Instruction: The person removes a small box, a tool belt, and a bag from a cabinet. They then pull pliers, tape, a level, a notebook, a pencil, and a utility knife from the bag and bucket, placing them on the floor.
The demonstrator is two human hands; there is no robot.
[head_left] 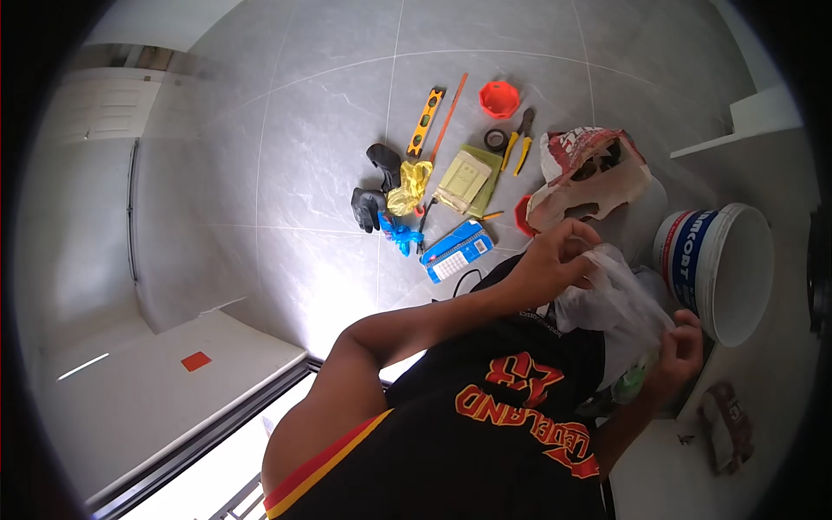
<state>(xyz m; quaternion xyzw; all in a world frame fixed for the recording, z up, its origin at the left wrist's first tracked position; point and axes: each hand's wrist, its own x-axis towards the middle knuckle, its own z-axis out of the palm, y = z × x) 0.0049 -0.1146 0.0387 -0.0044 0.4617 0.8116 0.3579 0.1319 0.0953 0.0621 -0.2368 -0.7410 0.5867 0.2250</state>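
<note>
My left hand (pixel 565 258) pinches the upper edge of a thin, translucent plastic bag (pixel 620 303). Lower and to the right, my right hand (pixel 680 348) has its fingers closed on the bag's other side. The crumpled film is stretched between both hands in front of my black jersey (pixel 485 416). Something green (pixel 633 380) shows low down, near my right wrist; I cannot make out what it is. Beside my right hand stands an open white bucket (pixel 741 273) with a blue label. Just beyond my left hand is a torn paper sack (pixel 594 173).
On the grey tiled floor (pixel 321 130) lie a yellow level (pixel 426 121), yellow-handled pliers (pixel 518 147), black tape (pixel 496 139), an orange octagonal tray (pixel 500 100), black gloves (pixel 368 208), yellow plastic (pixel 410 189), a green pad (pixel 468 180) and a blue package (pixel 458 251).
</note>
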